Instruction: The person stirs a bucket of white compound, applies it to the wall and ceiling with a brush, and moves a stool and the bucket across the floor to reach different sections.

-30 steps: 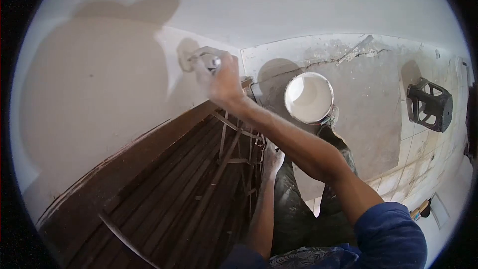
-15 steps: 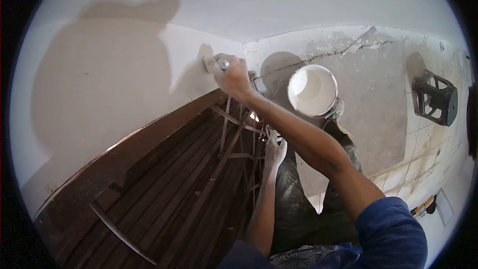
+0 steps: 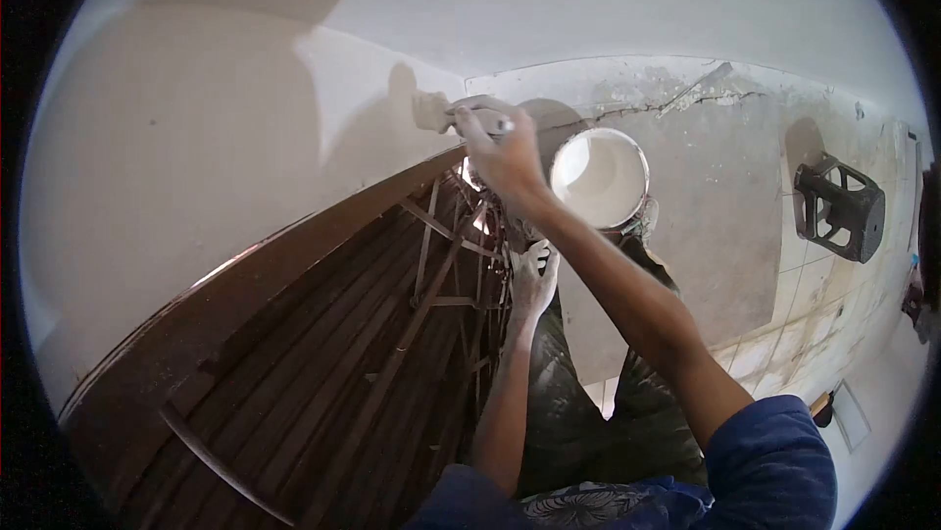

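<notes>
My right hand [image 3: 508,152] is closed round the handle of a paintbrush [image 3: 430,110], whose pale, wide bristles are against the white wall [image 3: 363,108] near the corner. Some of the brush is hidden by my fingers. Lower down, my left hand [image 3: 534,280] is wrapped on the edge of a dark brown folding metal gate [image 3: 431,300]. Just right of my right wrist is a round white bucket [image 3: 644,172] with white paint inside.
A dark plastic stool [image 3: 843,208] lies on its side at the right. A grey sheet [image 3: 716,226] covers part of the tiled floor [image 3: 809,275]. The gate's brown top rail [image 3: 265,260] runs along the wall, and a curved metal bar [image 3: 221,466] juts out at lower left.
My right hand has moved right, drawing the paintbrush along the wall toward the corner. My left hand stays on the gate. The view has shifted slightly.
</notes>
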The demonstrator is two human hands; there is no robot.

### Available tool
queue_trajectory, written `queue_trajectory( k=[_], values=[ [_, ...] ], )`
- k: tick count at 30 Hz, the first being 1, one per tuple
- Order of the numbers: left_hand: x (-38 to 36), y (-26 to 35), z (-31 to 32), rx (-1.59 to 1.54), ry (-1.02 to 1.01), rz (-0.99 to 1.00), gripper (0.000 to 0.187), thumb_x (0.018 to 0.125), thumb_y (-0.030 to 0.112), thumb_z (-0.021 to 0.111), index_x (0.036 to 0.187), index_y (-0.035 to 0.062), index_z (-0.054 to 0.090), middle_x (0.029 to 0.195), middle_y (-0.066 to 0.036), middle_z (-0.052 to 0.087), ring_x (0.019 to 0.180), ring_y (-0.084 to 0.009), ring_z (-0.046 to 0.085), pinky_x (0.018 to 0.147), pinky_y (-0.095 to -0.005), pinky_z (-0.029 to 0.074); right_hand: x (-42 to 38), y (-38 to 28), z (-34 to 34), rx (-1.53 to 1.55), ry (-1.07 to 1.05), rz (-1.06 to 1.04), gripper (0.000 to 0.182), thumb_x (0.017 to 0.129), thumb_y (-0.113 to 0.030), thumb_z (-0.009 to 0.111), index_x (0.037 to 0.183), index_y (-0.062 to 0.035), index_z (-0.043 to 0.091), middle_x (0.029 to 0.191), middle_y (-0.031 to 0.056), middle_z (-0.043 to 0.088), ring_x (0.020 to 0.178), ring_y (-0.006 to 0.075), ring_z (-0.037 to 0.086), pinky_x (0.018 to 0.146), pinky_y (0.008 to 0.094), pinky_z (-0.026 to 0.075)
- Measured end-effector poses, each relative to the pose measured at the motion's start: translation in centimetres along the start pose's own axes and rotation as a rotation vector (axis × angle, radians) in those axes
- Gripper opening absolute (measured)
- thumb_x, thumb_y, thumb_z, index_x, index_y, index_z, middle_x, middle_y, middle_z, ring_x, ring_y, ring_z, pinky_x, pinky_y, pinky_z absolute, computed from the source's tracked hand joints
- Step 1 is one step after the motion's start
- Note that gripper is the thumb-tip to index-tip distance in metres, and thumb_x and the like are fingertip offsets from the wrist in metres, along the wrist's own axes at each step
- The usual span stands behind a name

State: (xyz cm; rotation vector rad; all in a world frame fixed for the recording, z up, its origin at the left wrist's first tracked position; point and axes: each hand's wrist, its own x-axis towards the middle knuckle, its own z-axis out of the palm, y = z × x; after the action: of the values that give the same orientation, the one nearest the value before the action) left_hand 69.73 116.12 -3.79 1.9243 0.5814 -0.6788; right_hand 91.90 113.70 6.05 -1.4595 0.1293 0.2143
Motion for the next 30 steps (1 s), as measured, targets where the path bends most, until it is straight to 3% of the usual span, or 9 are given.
queue_trajectory(
  k=[4, 5, 8, 13, 20, 24, 26, 28, 30],
  values=[
    [-0.1, -0.4, -0.7, 0.099, 0.018, 0.076, 0.042, 0.097, 0.031, 0.055, 0.126, 0.0008, 0.055, 0.116, -0.024, 0.062, 0.108, -0.0367, 0.062, 0.092, -0.0472, 0.048, 1.4, 2.5, 3.6, -0.141, -0.041, 0.057, 0.017, 0.096, -0.009, 0.057, 0.1, -0.001, 0.072, 0.076, 0.0059, 0.07, 0.061, 0.0075, 0.06, 0.056, 0.0202, 0.048],
    [-0.8, 0.7, -1.3, -0.003, -0.051, -0.092, 0.046, 0.096, 0.033, 0.056, 0.128, 0.0004, 0.052, 0.121, -0.027, 0.059, 0.114, -0.0406, 0.058, 0.095, -0.047, 0.047, 1.3, 2.4, 4.3, -0.155, -0.034, 0.035, 0.017, 0.096, -0.008, 0.057, 0.099, -0.0004, 0.072, 0.076, 0.006, 0.07, 0.062, 0.0079, 0.06, 0.057, 0.0212, 0.049],
    [0.5, -7.3, 1.2, 0.202, 0.026, 0.214, 0.05, 0.094, 0.035, 0.06, 0.128, -0.0005, 0.052, 0.123, -0.028, 0.059, 0.115, -0.0435, 0.057, 0.094, -0.0469, 0.047, 0.6, 1.9, 5.3, -0.005, 0.014, 0.047, 0.018, 0.096, -0.009, 0.057, 0.098, 0.0016, 0.071, 0.078, 0.0063, 0.071, 0.068, 0.009, 0.063, 0.062, 0.0246, 0.053],
    [1.3, -12.6, 4.3, 0.286, -0.014, 0.394, 0.05, 0.093, 0.034, 0.061, 0.127, -0.0009, 0.053, 0.121, -0.027, 0.06, 0.112, -0.043, 0.058, 0.093, -0.0464, 0.048, -2.3, -3.2, 5.9, 0.209, -0.006, 0.067, 0.019, 0.098, -0.01, 0.057, 0.098, 0.0034, 0.07, 0.087, 0.0099, 0.072, 0.081, 0.0123, 0.067, 0.07, 0.0239, 0.056],
    [1.2, -9.9, 4.9, 0.122, 0.0, 0.277, 0.051, 0.092, 0.034, 0.063, 0.127, -0.0014, 0.055, 0.118, -0.026, 0.063, 0.107, -0.0423, 0.061, 0.09, -0.0458, 0.05, -4.0, -7.0, 0.3, 0.459, -0.038, -0.049, 0.019, 0.098, -0.008, 0.055, 0.098, 0.0036, 0.07, 0.09, 0.0141, 0.071, 0.082, 0.0156, 0.069, 0.076, 0.0262, 0.061],
    [-0.5, 0.6, -0.5, -0.059, -0.005, -0.006, 0.044, 0.094, 0.032, 0.06, 0.123, -0.0006, 0.058, 0.114, -0.024, 0.065, 0.104, -0.0379, 0.063, 0.088, -0.046, 0.05, -1.0, -3.1, 0.0, 0.137, 0.037, -0.043, 0.018, 0.096, -0.008, 0.056, 0.096, 0.0024, 0.071, 0.082, 0.012, 0.072, 0.065, 0.0114, 0.065, 0.06, 0.021, 0.056],
    [-0.3, 0.0, -0.6, 0.008, 0.02, 0.049, 0.044, 0.096, 0.033, 0.055, 0.126, -0.0006, 0.056, 0.115, -0.025, 0.064, 0.107, -0.0369, 0.063, 0.09, -0.0461, 0.05, 0.3, -1.2, 1.4, -0.119, -0.106, 0.099, 0.017, 0.095, -0.007, 0.056, 0.094, 0.0007, 0.072, 0.077, 0.0097, 0.072, 0.055, 0.0094, 0.061, 0.052, 0.0193, 0.051],
    [-0.7, -0.6, -0.6, 0.038, 0.036, -0.026, 0.043, 0.096, 0.031, 0.054, 0.124, -0.0016, 0.057, 0.116, -0.027, 0.063, 0.11, -0.0403, 0.061, 0.091, -0.0464, 0.049, 0.1, -0.2, 4.0, -0.1, -0.081, 0.007, 0.018, 0.095, -0.008, 0.057, 0.091, -0.0017, 0.073, 0.074, 0.0067, 0.071, 0.051, 0.0081, 0.057, 0.049, 0.0179, 0.046],
    [0.4, -7.5, 2.1, 0.18, 0.114, 0.267, 0.044, 0.096, 0.031, 0.053, 0.126, -0.0015, 0.055, 0.119, -0.028, 0.061, 0.114, -0.0416, 0.058, 0.095, -0.0474, 0.046, -0.5, -1.0, 5.4, -0.093, -0.064, -0.015, 0.017, 0.094, -0.008, 0.058, 0.09, -0.0029, 0.074, 0.073, 0.0047, 0.071, 0.05, 0.0076, 0.056, 0.048, 0.0172, 0.043]
  ],
)
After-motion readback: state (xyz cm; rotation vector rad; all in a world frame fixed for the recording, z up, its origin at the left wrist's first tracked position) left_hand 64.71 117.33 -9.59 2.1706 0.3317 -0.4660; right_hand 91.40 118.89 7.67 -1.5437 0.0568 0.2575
